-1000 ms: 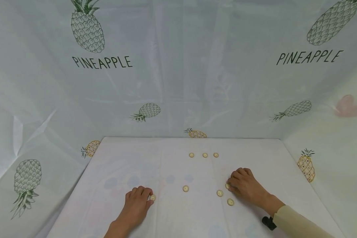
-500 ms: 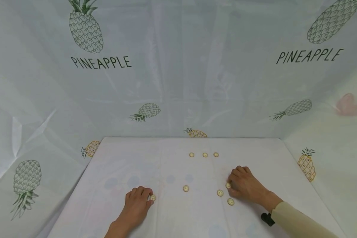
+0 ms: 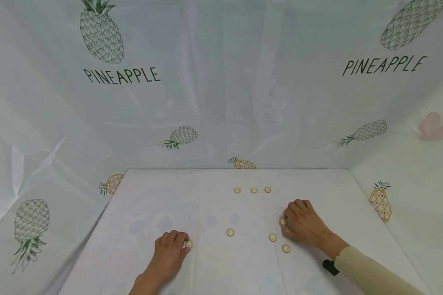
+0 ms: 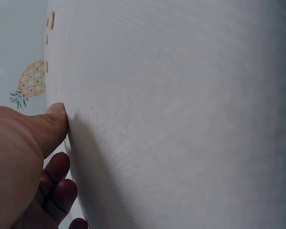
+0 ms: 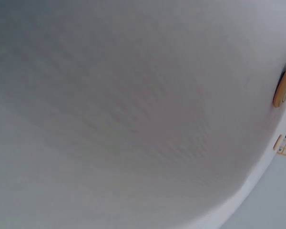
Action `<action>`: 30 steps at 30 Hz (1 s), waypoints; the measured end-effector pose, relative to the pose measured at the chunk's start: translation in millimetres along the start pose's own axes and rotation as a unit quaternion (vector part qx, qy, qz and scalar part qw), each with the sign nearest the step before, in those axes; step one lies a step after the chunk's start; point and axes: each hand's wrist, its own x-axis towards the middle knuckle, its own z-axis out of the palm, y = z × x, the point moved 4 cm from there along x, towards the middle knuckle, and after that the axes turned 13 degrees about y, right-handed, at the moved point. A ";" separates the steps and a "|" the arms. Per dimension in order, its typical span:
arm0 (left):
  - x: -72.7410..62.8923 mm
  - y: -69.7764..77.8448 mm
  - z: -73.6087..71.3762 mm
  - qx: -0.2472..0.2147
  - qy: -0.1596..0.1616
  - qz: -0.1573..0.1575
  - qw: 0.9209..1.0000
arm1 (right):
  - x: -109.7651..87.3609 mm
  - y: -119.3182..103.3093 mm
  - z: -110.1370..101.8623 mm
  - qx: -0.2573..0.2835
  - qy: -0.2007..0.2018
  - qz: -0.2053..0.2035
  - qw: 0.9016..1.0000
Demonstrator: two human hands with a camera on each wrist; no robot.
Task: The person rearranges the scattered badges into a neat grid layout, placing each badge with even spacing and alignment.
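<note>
Pale round wooden chess pieces, like Chinese chess pieces with carved faces, lie on the white cloth. My left hand (image 3: 169, 255), at the left front, has thumb and forefinger at the sides of one chess piece (image 3: 189, 244), pinching it on the table. On the right side, my right hand (image 3: 305, 223) pinches another chess piece (image 3: 283, 221) at its fingertips. Just in front of that hand lie two more pieces, a nearer chess piece (image 3: 286, 248) and a farther one. The left wrist view shows the thumb (image 4: 55, 125) and curled fingers; the piece there is hidden.
One chess piece (image 3: 230, 232) sits alone at mid-table. Farther back, three stand in a row, with a middle chess piece (image 3: 254, 190). The table's white cloth (image 3: 151, 188) ends at a pineapple-printed curtain (image 3: 221, 102). A black object (image 3: 330, 267) hangs under the right sleeve.
My right hand has slid its chess piece a little away from me, toward the back of the table. The left hand and the other pieces stay in place.
</note>
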 end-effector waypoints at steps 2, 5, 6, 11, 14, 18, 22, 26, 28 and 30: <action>0.3 0.4 -0.2 0.000 -0.003 -0.002 1.000 | 1.9 0.4 0.8 -0.004 0.001 0.002 1.000; 0.6 0.6 0.0 0.002 -0.008 -0.007 1.000 | 5.4 1.5 3.2 -0.005 -0.003 0.007 1.000; 0.6 0.7 -0.1 0.003 -0.008 -0.007 1.000 | 6.6 2.3 4.5 -0.004 -0.008 0.012 1.000; 0.7 1.1 0.0 0.005 -0.008 -0.010 1.000 | 13.6 10.5 12.2 -0.005 -0.035 0.038 0.999; 0.7 0.8 -0.1 0.007 -0.008 -0.011 1.000 | 20.1 17.2 17.1 -0.001 -0.043 0.058 0.997; 1.0 0.0 -0.1 0.007 -0.009 -0.013 1.000 | 29.7 24.1 26.2 0.004 -0.063 0.075 0.995; 1.5 -0.1 -0.5 0.000 -0.007 -0.016 1.000 | 36.9 26.6 35.0 0.010 -0.084 0.083 0.993; 1.6 -0.6 -0.4 -0.006 -0.006 -0.015 1.000 | 41.5 26.8 44.7 0.025 -0.093 0.090 0.991; 1.6 -0.8 -0.1 -0.008 -0.006 -0.015 1.000 | 43.2 26.5 49.5 0.029 -0.098 0.093 0.990; 1.8 -1.2 0.2 -0.010 -0.006 -0.015 1.000 | 44.2 26.4 53.7 0.030 -0.105 0.095 0.989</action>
